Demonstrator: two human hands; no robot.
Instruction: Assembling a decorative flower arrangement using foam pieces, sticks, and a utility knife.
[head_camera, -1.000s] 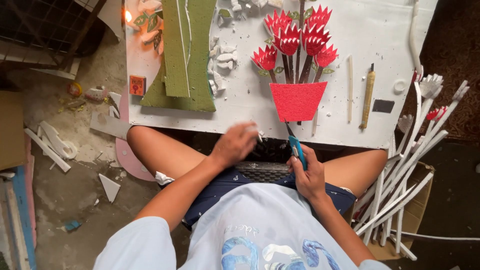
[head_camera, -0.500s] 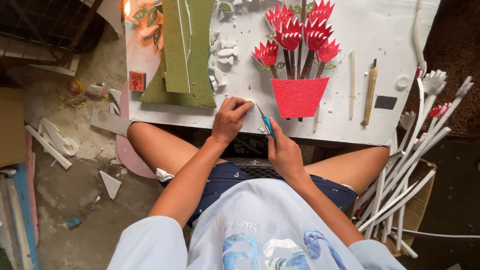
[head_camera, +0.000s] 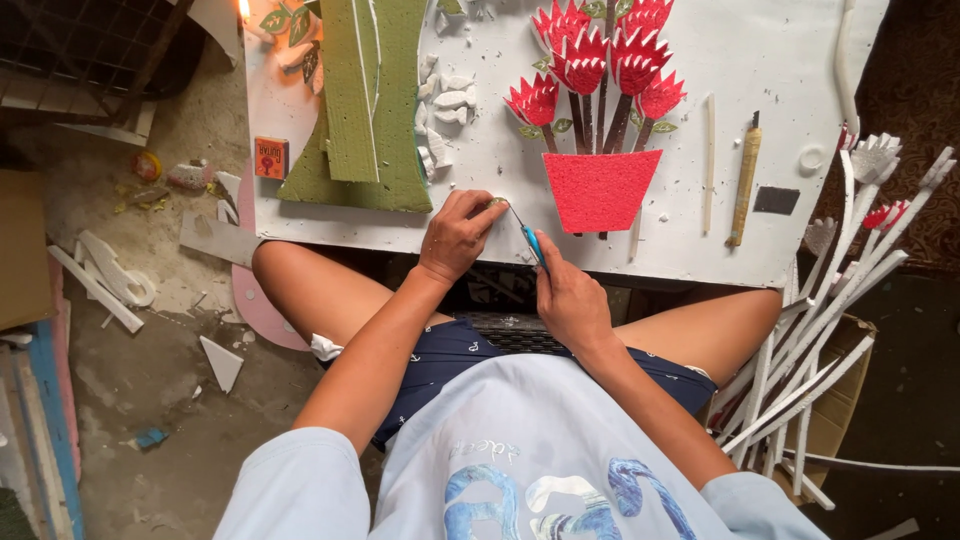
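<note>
a white board (head_camera: 700, 250) lies flat in front of a seated person, speckled with small crumbs, its near edge over the person's knees. around it the concrete floor (head_camera: 150, 380) is dusty and strewn with white offcuts and scraps, with a pink round piece (head_camera: 262, 310) showing under the board's near left corner. on the far left of the board lie green foam sheets (head_camera: 365, 100), one narrow strip on top of a wider one, and a small orange box (head_camera: 271, 158) sits just left of them. a heap of small white chips (head_camera: 442, 95) lies to the right of the green foam. in the middle stands out a flat picture of red flowers (head_camera: 595, 55) on dark stems rising from a red pot shape (head_camera: 600, 190). to the right of the pot lie a thin white stick (head_camera: 709, 165) and a brown-handled tool (head_camera: 744, 180), then a small dark rectangle (head_camera: 776, 200). a bundle of white stems with flower heads (head_camera: 830, 330) leans out of a cardboard box at the right.

the left hand (head_camera: 458, 235) is curled, fingertips pinched on a small piece (head_camera: 493, 203) at the board's near edge, just left of the red pot. the right hand (head_camera: 570, 300) is closed around a blue-handled knife (head_camera: 530, 240), whose thin blade reaches toward the pinched piece.
</note>
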